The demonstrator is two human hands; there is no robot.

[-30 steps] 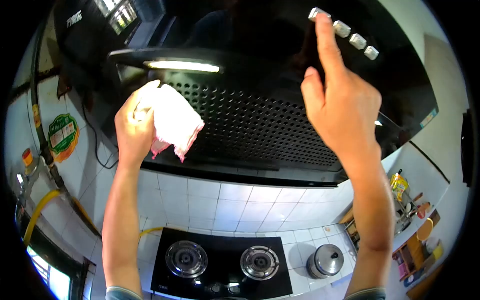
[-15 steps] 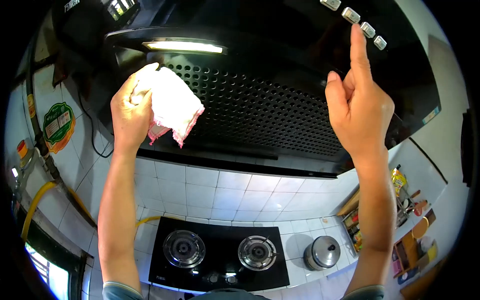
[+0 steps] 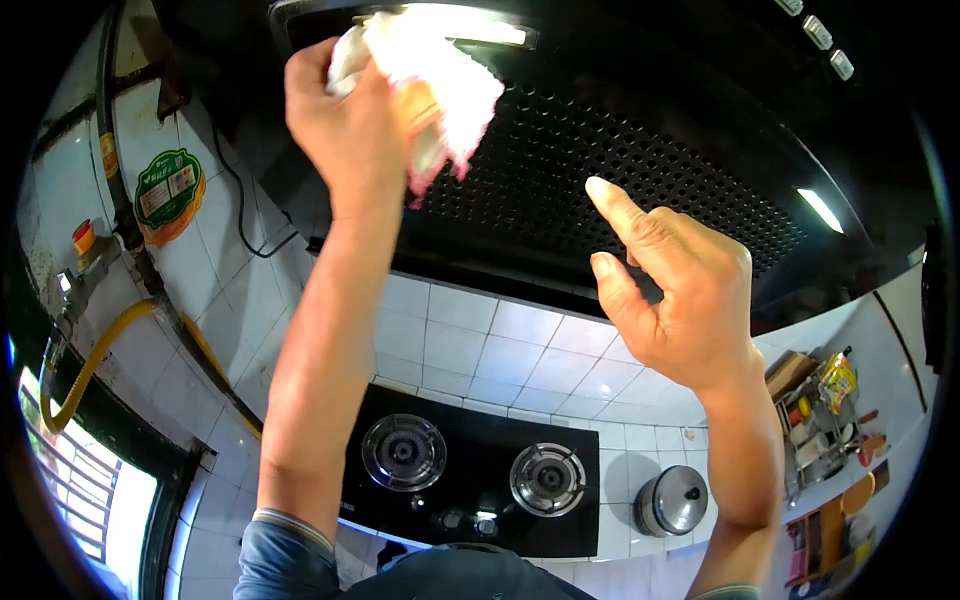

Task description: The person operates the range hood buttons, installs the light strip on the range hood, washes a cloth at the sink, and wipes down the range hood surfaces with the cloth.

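Note:
My left hand [image 3: 350, 125] is closed round a white cloth [image 3: 440, 85] with a pink edge. The cloth hangs in front of the lit lamp strip [image 3: 480, 25] on the underside of a black range hood [image 3: 640, 60]; whether it touches the hood I cannot tell. My right hand [image 3: 680, 285] holds nothing. Its index finger and thumb are stretched out and apart, in front of the hood's perforated panel [image 3: 570, 160], while the other fingers are curled. Silver buttons [image 3: 818, 33] sit at the hood's upper right, away from that hand.
Below is a black two-burner gas stove [image 3: 470, 525], with a lidded metal pot [image 3: 672, 500] to its right. A yellow hose [image 3: 95, 375] and a dark pipe [image 3: 150, 275] run along the left wall. At right stands a rack of kitchen items [image 3: 825, 430].
My right hand has left the buttons, moving down and left to the perforated panel. My left hand has carried the cloth up to the lamp strip. A second light now shows at the hood's right.

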